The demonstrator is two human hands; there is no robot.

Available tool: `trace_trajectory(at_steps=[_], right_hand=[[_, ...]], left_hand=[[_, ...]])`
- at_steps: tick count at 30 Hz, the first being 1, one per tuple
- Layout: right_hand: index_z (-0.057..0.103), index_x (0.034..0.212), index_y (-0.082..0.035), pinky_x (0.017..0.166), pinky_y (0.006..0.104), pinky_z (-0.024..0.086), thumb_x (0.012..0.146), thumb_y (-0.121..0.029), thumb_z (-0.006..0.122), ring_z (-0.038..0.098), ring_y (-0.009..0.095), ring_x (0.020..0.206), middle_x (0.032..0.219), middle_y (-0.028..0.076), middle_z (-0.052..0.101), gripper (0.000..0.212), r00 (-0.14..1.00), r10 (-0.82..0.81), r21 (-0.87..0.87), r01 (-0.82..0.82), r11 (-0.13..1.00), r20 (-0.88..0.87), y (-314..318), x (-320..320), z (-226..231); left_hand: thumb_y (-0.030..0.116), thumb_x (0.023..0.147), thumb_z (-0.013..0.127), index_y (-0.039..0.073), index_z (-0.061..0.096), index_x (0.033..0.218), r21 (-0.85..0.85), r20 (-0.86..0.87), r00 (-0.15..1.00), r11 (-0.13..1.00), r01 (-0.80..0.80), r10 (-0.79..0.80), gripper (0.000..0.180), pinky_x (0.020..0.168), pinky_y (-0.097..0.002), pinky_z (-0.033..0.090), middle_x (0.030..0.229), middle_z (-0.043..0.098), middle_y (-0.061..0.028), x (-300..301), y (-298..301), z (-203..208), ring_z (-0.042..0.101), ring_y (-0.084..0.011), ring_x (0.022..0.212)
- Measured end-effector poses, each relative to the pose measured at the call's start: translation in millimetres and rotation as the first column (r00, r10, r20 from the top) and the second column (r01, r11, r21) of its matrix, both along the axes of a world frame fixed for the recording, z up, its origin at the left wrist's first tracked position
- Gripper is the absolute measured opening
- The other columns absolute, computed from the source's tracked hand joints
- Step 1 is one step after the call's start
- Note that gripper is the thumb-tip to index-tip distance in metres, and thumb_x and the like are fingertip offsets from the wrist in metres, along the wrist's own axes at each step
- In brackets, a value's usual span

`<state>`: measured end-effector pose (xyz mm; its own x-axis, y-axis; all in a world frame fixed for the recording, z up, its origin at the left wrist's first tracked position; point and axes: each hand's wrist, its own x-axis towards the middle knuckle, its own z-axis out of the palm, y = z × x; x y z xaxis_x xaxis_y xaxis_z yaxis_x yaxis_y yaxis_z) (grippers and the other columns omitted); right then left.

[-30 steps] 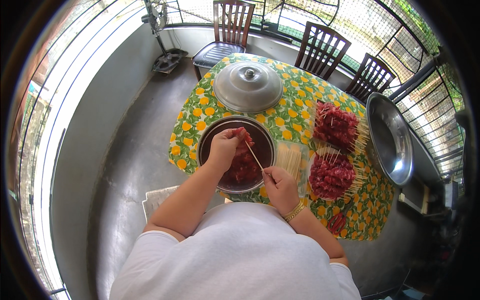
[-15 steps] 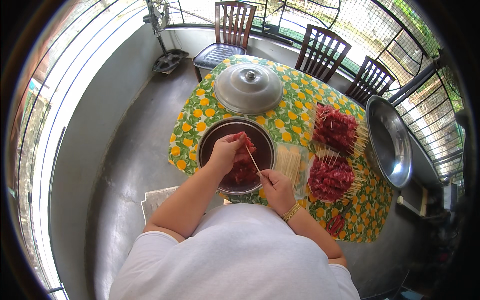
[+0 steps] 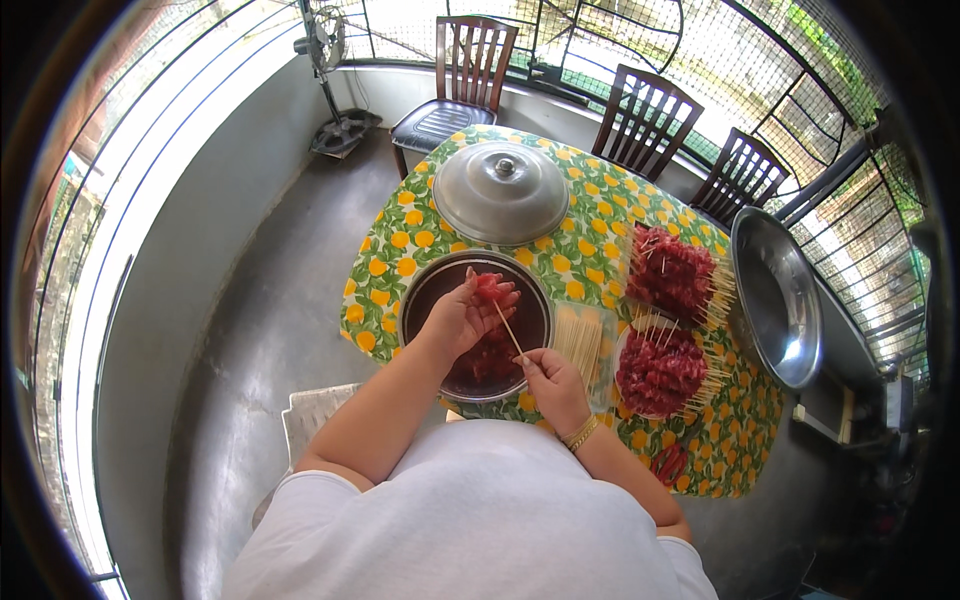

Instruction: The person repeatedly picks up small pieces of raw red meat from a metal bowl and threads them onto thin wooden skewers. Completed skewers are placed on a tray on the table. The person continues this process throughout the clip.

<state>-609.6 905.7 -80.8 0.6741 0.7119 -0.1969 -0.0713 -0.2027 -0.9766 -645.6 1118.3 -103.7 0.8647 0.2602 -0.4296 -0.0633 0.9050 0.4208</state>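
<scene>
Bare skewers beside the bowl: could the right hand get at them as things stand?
Probably yes. The right hand holds a thin skewer, and the bundle of bare skewers lies on the tablecloth just beside it, uncovered, with nothing between.

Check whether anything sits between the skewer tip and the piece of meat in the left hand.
Nothing visible does. The right hand points the skewer straight up at the meat piece pinched in the left hand, over the bowl.

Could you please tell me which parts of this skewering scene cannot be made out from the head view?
- Bowl contents: partly hidden by the left hand and its meat piece.
- Skewer tip: too thin to tell whether it has pierced the meat.
- Right hand grip: fingers curl over it.
- Table near edge: covered by the person's torso.
</scene>
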Motion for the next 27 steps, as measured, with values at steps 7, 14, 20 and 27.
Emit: trace_trajectory(at_steps=[7,14,20,27], right_hand=[[0.065,0.103,0.002,0.058,0.0217,0.041,0.098,-0.009,0.057,0.050,0.004,0.064,0.073,-0.002,0.058,0.014,0.997,-0.008,-0.005,0.009,1.000,0.071,0,-2,-8],[0.064,0.100,0.000,0.061,0.0309,0.048,0.097,-0.012,0.057,0.059,0.018,0.065,0.075,0.011,0.063,0.014,0.947,0.004,-0.037,0.009,0.999,0.321,5,-6,-16],[0.063,0.100,0.001,0.068,0.0375,0.051,0.098,-0.015,0.055,0.065,0.031,0.073,0.083,0.018,0.066,0.017,0.933,0.060,-0.115,-0.020,0.993,0.355,7,-6,-14],[0.063,0.101,0.001,0.066,0.0363,0.050,0.100,-0.015,0.053,0.063,0.028,0.070,0.080,0.017,0.065,0.018,0.934,0.063,-0.084,-0.035,0.996,0.353,11,-5,-18]], left_hand=[[0.028,0.098,0.060,-0.001,0.061,0.106,0.185,-0.125,0.990,0.982,-0.037,0.061,0.030,0.086,-0.0425,0.058,0.102,0.069,-0.0153,5,-3,2,0.069,-0.0289,0.095],[0.023,0.099,0.060,-0.001,0.060,0.099,0.297,-0.165,0.949,0.931,-0.211,0.268,0.024,0.077,-0.0379,0.061,0.093,0.068,-0.0142,16,-30,-3,0.071,-0.0288,0.088],[0.024,0.100,0.059,0.001,0.058,0.100,0.227,-0.215,0.955,0.962,-0.153,0.203,0.022,0.072,-0.0380,0.058,0.088,0.066,-0.0124,16,-27,-1,0.070,-0.0277,0.082],[0.024,0.101,0.056,0.000,0.057,0.099,0.158,-0.235,0.965,0.984,-0.076,0.113,0.024,0.077,-0.0425,0.060,0.086,0.065,-0.0157,18,-21,3,0.070,-0.0332,0.085]])
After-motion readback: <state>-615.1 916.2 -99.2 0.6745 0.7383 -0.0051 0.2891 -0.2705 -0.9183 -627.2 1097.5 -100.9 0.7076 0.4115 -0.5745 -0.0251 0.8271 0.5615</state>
